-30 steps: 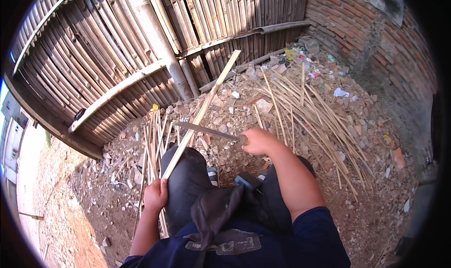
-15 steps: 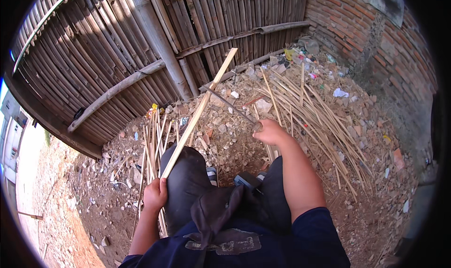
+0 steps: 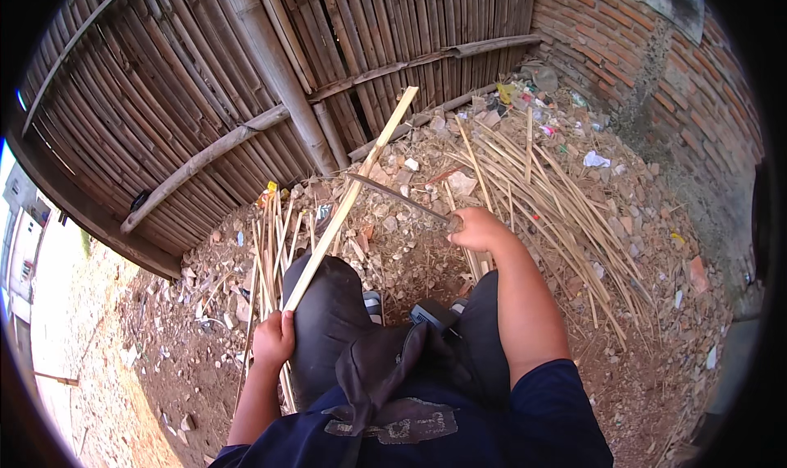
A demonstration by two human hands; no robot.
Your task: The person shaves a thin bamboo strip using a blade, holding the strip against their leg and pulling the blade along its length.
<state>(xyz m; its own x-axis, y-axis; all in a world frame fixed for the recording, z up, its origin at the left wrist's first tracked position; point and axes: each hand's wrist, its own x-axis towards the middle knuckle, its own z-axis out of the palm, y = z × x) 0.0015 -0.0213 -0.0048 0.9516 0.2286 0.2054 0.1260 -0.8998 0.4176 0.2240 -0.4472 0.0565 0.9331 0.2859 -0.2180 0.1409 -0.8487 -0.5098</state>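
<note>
My left hand is closed around the lower end of a long, pale bamboo strip. The strip slants up and away to the right, passing over my left knee. In my right hand, closed, is the handle of a knife with a long dark blade. The blade points left, and its tip end meets the strip's edge around mid-length. My fingers hide most of the handle.
Many split strips lie heaped on the ground at the right. Another bundle of strips stands beside my left leg. Rubble and litter cover the ground. A bamboo wall and a brick wall meet ahead.
The knife blade has slid down along the strip toward me, from its upper part to nearer the middle. My left hand keeps its hold in nearly the same place.
</note>
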